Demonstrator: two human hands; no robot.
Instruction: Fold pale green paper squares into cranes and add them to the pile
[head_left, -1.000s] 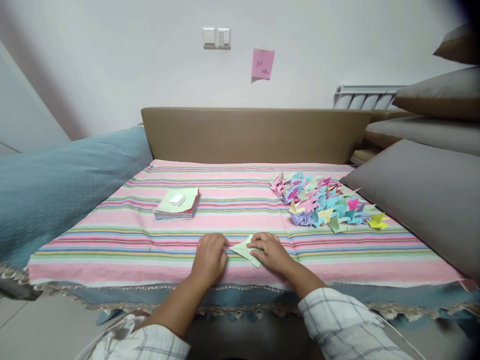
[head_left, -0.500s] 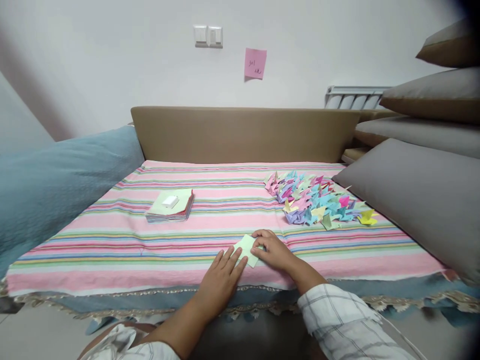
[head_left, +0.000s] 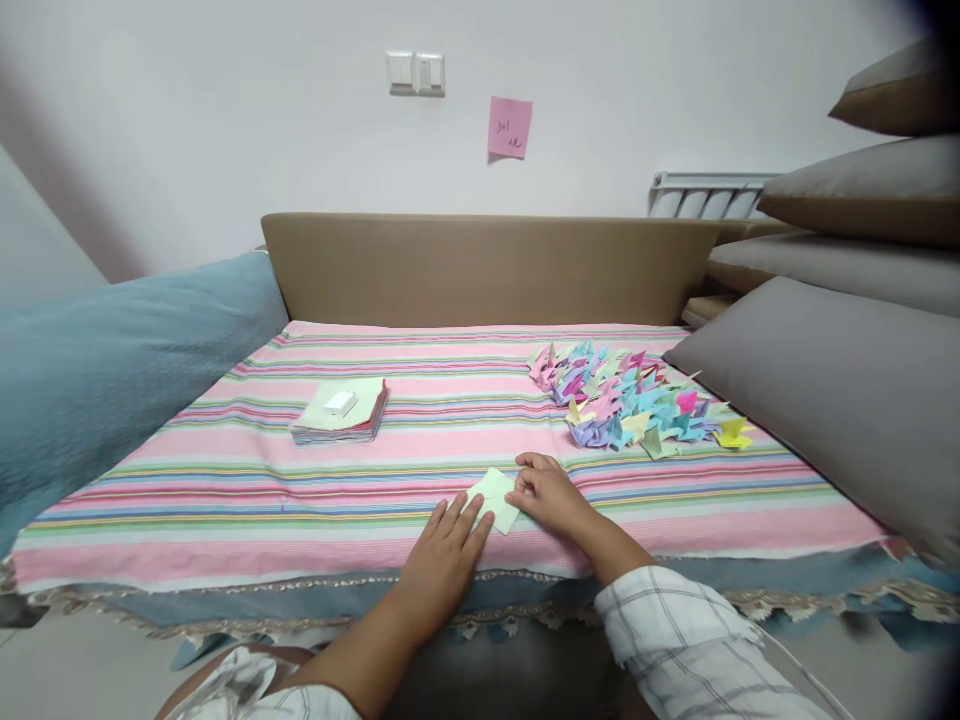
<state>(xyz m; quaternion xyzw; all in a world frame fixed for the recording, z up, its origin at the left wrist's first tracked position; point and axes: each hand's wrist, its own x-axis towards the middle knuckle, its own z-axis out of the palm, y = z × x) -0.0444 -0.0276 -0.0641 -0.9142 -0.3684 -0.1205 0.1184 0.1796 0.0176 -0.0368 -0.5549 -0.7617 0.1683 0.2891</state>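
Observation:
A pale green sheet of folded origami paper lies on the striped cloth near the front edge, a crease line showing across it. My left hand is laid flat over its left side, fingers spread, fingertips pressing the paper down. At the right corner, my right hand has its thumb and curled index finger pinched on the paper's edge. Part of the sheet's left side is hidden under the left fingers.
Many folded paper cranes in mixed colours are grouped at the right. A stack of square paper with a small white block on top sits at the left. Grey cushions are piled on the right; a blue-covered armrest borders the left.
My right hand has slid slightly to the right along the paper to its corner, uncovering more of the sheet. My left hand stays in place.

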